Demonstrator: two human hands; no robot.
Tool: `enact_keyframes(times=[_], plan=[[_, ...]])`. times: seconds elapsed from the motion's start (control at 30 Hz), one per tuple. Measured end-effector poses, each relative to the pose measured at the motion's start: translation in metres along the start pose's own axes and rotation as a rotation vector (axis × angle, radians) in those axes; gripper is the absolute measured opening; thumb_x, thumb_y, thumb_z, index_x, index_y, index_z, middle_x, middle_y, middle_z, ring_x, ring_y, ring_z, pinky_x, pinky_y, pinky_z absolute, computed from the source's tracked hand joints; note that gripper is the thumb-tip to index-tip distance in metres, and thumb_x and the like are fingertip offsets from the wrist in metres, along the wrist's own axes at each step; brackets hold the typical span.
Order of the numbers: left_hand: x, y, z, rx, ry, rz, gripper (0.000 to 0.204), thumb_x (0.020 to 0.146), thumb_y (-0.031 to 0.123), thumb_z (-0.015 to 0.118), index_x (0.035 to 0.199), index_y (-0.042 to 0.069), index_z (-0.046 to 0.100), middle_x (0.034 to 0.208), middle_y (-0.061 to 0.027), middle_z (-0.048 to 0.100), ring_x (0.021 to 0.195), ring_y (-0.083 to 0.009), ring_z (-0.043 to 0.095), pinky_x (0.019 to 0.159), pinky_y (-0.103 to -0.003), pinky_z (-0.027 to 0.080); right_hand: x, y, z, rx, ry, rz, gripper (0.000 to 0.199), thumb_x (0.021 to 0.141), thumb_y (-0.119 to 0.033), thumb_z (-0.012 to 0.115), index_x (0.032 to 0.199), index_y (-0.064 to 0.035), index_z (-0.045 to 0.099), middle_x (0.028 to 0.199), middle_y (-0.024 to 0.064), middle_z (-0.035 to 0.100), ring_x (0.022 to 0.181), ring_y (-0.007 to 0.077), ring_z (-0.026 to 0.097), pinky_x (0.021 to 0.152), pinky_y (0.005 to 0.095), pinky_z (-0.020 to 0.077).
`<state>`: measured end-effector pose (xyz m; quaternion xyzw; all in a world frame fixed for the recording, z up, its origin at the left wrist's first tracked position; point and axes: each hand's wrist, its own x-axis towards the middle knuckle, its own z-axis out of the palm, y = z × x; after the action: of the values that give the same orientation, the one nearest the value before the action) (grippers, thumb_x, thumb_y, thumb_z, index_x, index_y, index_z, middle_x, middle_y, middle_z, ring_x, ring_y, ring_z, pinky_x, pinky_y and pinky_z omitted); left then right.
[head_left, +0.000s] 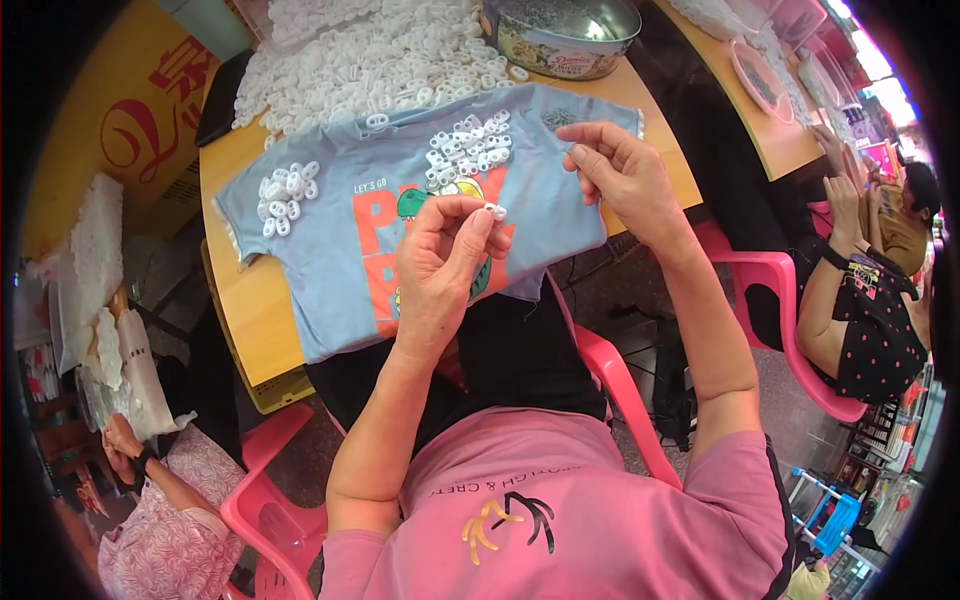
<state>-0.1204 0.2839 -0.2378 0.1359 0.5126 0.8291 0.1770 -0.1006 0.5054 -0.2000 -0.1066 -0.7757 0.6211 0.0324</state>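
Observation:
My left hand [442,252] is raised over a light blue printed T-shirt [330,250] spread on the table, and pinches a small white plastic ring piece [495,211] at its fingertips. My right hand [620,172] hovers to the right, fingers curled with thumb and forefinger pinched together; whether something tiny sits between them I cannot tell. Two small heaps of white plastic pieces lie on the shirt, one at the left [285,192], one at the top middle [465,145].
A large pile of white plastic pieces [370,55] covers the far side of the yellow table [245,300]. A round metal tin [562,35] stands at the back. Pink plastic chairs [780,300] and other seated people are at the right and lower left.

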Motion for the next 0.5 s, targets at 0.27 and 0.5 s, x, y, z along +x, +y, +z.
enact_keyframes(times=[0.27,0.5], plan=[[0.001,0.001,0.0,0.019,-0.008,0.006,0.012,0.097,0.009,0.057,0.103,-0.001,0.057,0.09,-0.0076,0.066,0.078,-0.0111,0.063,0.072,-0.025,0.053,0.003,0.002,-0.003,-0.047,-0.034,0.0,0.022,0.093,-0.009,0.057,0.113,0.0003,0.063,0.087,0.0011,0.062,0.068,0.0047,0.055,0.061,0.0197,0.046],[0.0,0.0,0.0,0.003,-0.01,0.015,0.012,0.097,0.009,0.056,0.103,-0.001,0.056,0.089,-0.0078,0.066,0.077,-0.0111,0.063,0.072,-0.026,0.053,0.011,-0.014,-0.017,-0.213,-0.019,-0.018,0.02,0.092,-0.007,0.054,0.107,0.0019,0.063,0.085,0.0021,0.06,0.069,0.0055,0.056,0.061,0.0196,0.0486]])
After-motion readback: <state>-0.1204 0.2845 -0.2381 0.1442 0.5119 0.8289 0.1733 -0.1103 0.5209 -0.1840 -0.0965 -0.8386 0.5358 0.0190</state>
